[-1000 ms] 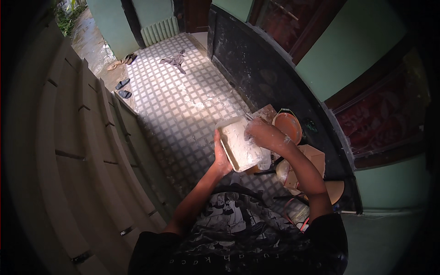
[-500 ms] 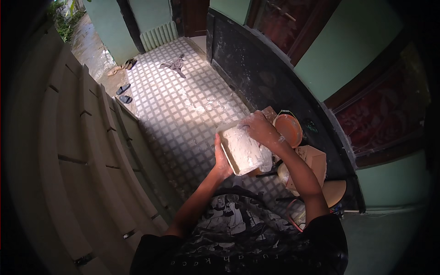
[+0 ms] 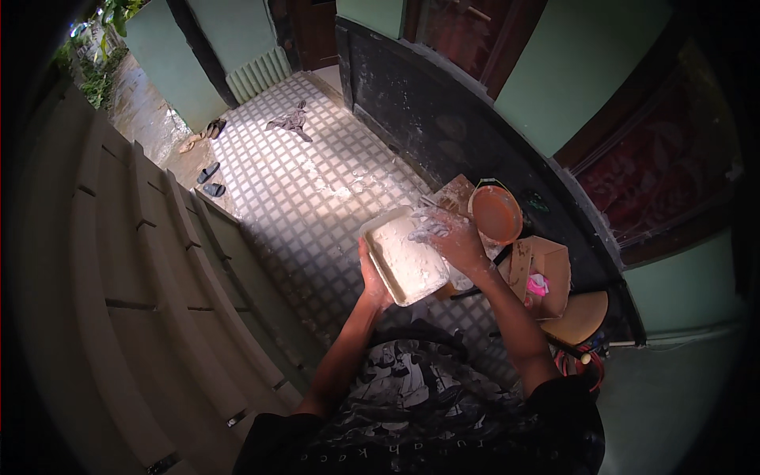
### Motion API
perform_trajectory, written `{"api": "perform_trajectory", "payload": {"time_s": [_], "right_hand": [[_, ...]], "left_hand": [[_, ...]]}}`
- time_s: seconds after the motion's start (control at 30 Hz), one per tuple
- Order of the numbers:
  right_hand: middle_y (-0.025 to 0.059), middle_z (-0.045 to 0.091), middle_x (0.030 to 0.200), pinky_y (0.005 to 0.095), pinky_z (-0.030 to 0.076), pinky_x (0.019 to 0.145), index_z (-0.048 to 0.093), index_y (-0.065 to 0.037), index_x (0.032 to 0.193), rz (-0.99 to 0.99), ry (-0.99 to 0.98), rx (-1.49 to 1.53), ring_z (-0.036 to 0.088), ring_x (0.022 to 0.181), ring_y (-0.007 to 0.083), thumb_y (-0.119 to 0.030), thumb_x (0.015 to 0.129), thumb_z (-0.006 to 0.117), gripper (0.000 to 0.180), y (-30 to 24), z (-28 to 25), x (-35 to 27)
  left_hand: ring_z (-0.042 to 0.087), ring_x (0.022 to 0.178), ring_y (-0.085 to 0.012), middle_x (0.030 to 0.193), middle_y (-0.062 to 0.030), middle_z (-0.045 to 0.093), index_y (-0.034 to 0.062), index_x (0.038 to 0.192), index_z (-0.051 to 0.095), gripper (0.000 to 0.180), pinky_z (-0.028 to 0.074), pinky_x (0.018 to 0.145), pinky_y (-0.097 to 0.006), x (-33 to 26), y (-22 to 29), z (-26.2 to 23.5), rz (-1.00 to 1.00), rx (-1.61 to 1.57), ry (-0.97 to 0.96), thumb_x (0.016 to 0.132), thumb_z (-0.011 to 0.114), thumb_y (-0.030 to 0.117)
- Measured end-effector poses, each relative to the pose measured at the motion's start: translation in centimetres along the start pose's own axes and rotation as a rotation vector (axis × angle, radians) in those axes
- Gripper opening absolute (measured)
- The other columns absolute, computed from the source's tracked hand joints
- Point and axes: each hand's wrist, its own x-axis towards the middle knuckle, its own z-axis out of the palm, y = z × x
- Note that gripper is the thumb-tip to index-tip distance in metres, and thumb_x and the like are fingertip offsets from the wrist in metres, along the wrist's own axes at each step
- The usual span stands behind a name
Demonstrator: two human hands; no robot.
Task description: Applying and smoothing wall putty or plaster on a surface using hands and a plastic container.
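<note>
A pale rectangular tub (image 3: 383, 271) is held up in front of me, tilted, with white powder (image 3: 405, 252) spread through it. My left hand (image 3: 370, 275) grips its left side, thumb along the outer wall. Above the tub's right edge is my right hand (image 3: 453, 237), its fingers stretched out and apart. White powder coats those fingers, and I see nothing held in them. The right hand partly covers the tub's far right corner. Something whitish shows below the right hand, too hidden to name.
To the right stand an orange bucket (image 3: 496, 215), an open cardboard box (image 3: 550, 269) with something pink inside, and a round tan seat (image 3: 582, 317). A crumpled cloth (image 3: 290, 121) and white spills lie on the tiled floor (image 3: 269, 182). Dark sandals (image 3: 210, 174) lie at the left.
The tub has shifted slightly left. My right hand has opened from bunched fingers to spread ones. More of the box on the right is visible.
</note>
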Motion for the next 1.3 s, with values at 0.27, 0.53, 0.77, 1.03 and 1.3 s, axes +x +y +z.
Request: {"api": "perform_trajectory", "payload": {"time_s": [0.27,0.53,0.77,1.03,1.3], "right_hand": [[0.0122,0.066,0.097,0.0295,0.047,0.081,0.061,0.002,0.103,0.053,0.405,0.226,0.063,0.092,0.0193,-0.001,0.079,0.06,0.025,4.8,-2.1,-4.5],[0.0085,0.065,0.094,0.0256,0.048,0.079,0.058,0.001,0.107,0.314,0.628,0.069,0.061,0.087,0.0134,0.003,0.084,0.051,0.025,21.6,-7.7,-17.9],[0.0118,0.066,0.077,0.0289,0.051,0.053,0.061,0.001,0.09,0.823,0.462,0.5,0.066,0.065,0.0189,-0.004,0.084,0.051,0.013,33.7,0.6,-31.9],[0.0161,0.064,0.08,0.0355,0.052,0.06,0.052,-0.004,0.1,0.988,0.271,0.38,0.064,0.07,0.0291,0.001,0.077,0.049,0.023,37.7,6.2,-27.8],[0.0185,0.061,0.094,0.0395,0.046,0.083,0.053,-0.004,0.099,0.502,-0.17,0.277,0.057,0.098,0.0339,-0.002,0.065,0.051,0.034,52.1,15.0,-19.1]], "left_hand": [[0.048,0.115,-0.0277,0.13,-0.0105,0.045,0.0099,0.136,0.033,0.084,0.042,0.094,-0.041,0.6,-0.5,0.0,0.055,0.118,0.061,0.081,0.031,0.073],[0.041,0.12,-0.0272,0.135,-0.0072,0.039,0.0128,0.138,0.03,0.08,0.036,0.099,-0.039,1.3,-0.7,-2.7,0.065,0.32,0.124,0.083,0.028,0.071],[0.044,0.12,-0.0305,0.136,-0.0085,0.04,0.0136,0.137,0.034,0.082,0.038,0.098,-0.047,2.6,-0.9,-6.7,-0.067,0.287,0.005,0.082,0.026,0.073],[0.047,0.117,-0.033,0.132,-0.0148,0.044,0.0105,0.136,0.034,0.088,0.042,0.095,-0.048,3.1,-2.8,-7.1,-0.088,0.239,-0.051,0.079,0.026,0.076],[0.055,0.101,-0.0383,0.122,-0.0208,0.05,0.0094,0.134,0.036,0.093,0.049,0.082,-0.052,5.2,-5.5,-6.3,0.004,0.104,0.182,0.073,0.037,0.08]]}}
